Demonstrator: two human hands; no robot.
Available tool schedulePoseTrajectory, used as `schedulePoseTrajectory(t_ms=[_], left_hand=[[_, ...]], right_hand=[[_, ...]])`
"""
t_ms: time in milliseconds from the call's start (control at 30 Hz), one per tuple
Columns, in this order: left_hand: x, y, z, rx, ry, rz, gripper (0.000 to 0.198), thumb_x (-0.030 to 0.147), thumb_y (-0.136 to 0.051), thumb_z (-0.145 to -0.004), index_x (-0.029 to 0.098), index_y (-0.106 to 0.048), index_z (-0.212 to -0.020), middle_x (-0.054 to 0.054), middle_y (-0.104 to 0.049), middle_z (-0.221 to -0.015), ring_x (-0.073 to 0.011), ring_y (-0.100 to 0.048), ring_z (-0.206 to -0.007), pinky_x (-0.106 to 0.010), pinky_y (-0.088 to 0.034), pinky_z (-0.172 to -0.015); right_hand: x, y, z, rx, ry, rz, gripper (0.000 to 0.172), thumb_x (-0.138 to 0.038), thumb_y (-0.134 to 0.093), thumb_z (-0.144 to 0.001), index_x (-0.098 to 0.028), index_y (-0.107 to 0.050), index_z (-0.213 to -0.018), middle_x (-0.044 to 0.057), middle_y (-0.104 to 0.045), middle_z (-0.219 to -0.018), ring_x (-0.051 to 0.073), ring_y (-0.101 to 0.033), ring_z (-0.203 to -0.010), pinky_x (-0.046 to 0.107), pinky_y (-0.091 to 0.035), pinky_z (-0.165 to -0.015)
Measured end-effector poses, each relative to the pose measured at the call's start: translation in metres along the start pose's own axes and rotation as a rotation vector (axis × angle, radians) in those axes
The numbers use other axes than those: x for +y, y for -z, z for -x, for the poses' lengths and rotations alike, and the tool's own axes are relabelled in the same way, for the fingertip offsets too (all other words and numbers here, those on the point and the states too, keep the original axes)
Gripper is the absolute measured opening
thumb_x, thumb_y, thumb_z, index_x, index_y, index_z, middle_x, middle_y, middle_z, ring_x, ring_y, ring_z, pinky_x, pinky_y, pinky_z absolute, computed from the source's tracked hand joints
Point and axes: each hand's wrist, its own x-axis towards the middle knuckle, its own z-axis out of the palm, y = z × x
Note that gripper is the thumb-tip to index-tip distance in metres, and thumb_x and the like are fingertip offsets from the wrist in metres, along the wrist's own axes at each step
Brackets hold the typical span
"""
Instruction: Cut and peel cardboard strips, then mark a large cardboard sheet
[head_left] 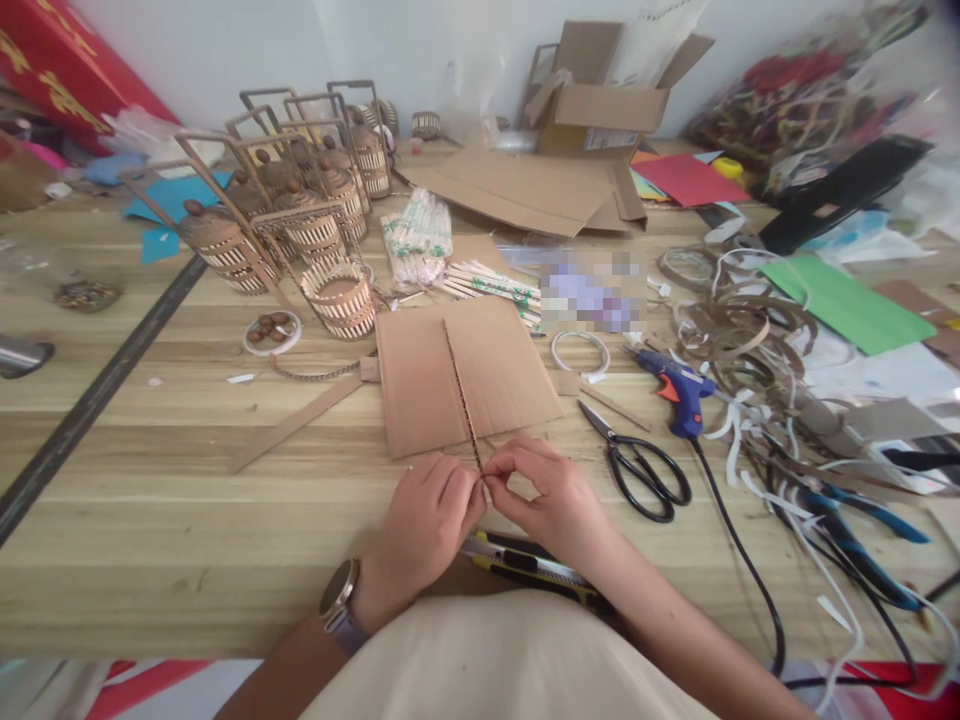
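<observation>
My left hand [429,522] and my right hand [546,493] meet at the near end of a thin corrugated cardboard strip [461,385]. Both pinch that end between thumb and fingers. The strip stands on edge and runs away from me across a flat brown cardboard sheet [499,370] on the wooden table [150,500]. A watch sits on my left wrist. A yellow-and-black utility knife [525,565] lies just under my right wrist.
Black scissors [637,465] and a blue glue gun [679,385] lie right of the sheet, with a tangle of cardboard strips [742,340] and blue pliers [862,520] beyond. Bamboo lantern-shaped baskets [300,210], chopstick packs [416,240] and an open carton [600,95] stand farther back.
</observation>
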Motion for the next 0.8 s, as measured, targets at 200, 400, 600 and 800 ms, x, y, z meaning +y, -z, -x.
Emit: schedulePoseTrajectory(t_ms=[200,400,600,800], left_hand=[[-0.0007,-0.0047,0.0010,-0.010,-0.022,-0.041,0.028,0.010,-0.040,-0.096,0.018,-0.054,-0.074,-0.003,-0.058,-0.067,-0.0192,-0.054,-0.064,-0.030,-0.042,-0.061],[-0.0008,-0.0047,0.0013,-0.030,-0.072,-0.051,0.027,0.009,-0.042,-0.096,0.018,-0.053,-0.072,-0.003,-0.055,-0.067,-0.0192,-0.051,-0.063,-0.031,-0.038,-0.058],[-0.0007,-0.0046,0.0019,-0.044,-0.084,-0.042,0.027,0.009,-0.043,-0.095,0.018,-0.051,-0.071,-0.002,-0.053,-0.066,-0.0189,-0.049,-0.063,-0.031,-0.037,-0.058],[-0.0010,-0.0056,0.0020,-0.031,-0.039,0.041,0.026,0.011,-0.039,-0.098,0.019,-0.050,-0.076,-0.002,-0.056,-0.068,-0.0179,-0.052,-0.064,-0.029,-0.039,-0.058]], right_hand=[[0.0009,0.0077,-0.0026,-0.066,-0.032,-0.034,0.015,-0.009,-0.056,-0.085,-0.021,-0.063,-0.080,-0.001,-0.066,-0.073,0.014,-0.062,-0.071,0.026,-0.045,-0.069],[0.0025,0.0063,-0.0023,-0.072,-0.037,-0.016,0.014,-0.008,-0.057,-0.082,-0.020,-0.060,-0.076,-0.002,-0.062,-0.069,0.013,-0.059,-0.068,0.027,-0.043,-0.069],[0.0019,0.0051,-0.0033,-0.079,-0.032,-0.023,0.016,-0.005,-0.056,-0.078,-0.020,-0.056,-0.072,-0.004,-0.058,-0.067,0.013,-0.056,-0.066,0.027,-0.041,-0.070],[0.0008,0.0048,-0.0035,-0.081,-0.063,-0.059,0.016,-0.005,-0.053,-0.075,-0.020,-0.054,-0.072,-0.004,-0.057,-0.068,0.013,-0.055,-0.067,0.026,-0.041,-0.069]])
